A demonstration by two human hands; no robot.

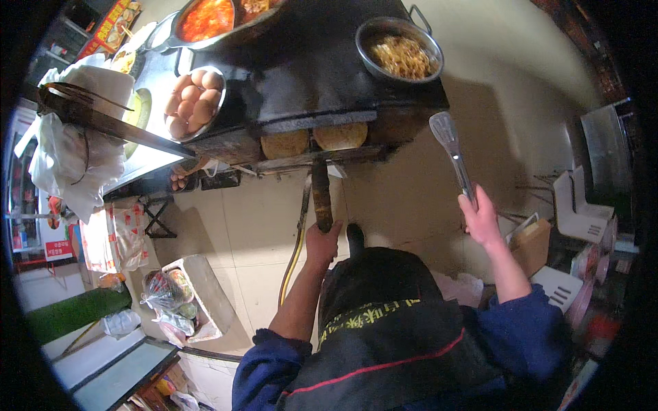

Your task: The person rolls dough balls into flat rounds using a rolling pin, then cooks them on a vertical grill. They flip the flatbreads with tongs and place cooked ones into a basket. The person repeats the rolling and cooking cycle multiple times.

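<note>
My left hand (pixel 321 240) is closed around the end of a dark, worn handle (pixel 322 192). The handle runs up to a slot in the front of a black-topped griddle stove (pixel 303 77). Two round browned flatbreads (pixel 340 136) show side by side in that slot, their far parts hidden under the top. Out to the right, my right hand (pixel 480 216) holds metal tongs (pixel 452 149) by the handle end. The tongs point toward the stove's right corner, apart from it, and nothing shows in their slotted head.
A metal bowl of shredded food (pixel 403 57) sits on the stove's right corner, a bowl of brown eggs (pixel 191 105) on its left. Behind is a divided pan of red sauce (pixel 207 19). A hose (pixel 295 251) hangs by my left arm. A foam box (pixel 205 298) and chairs (pixel 576 210) stand around.
</note>
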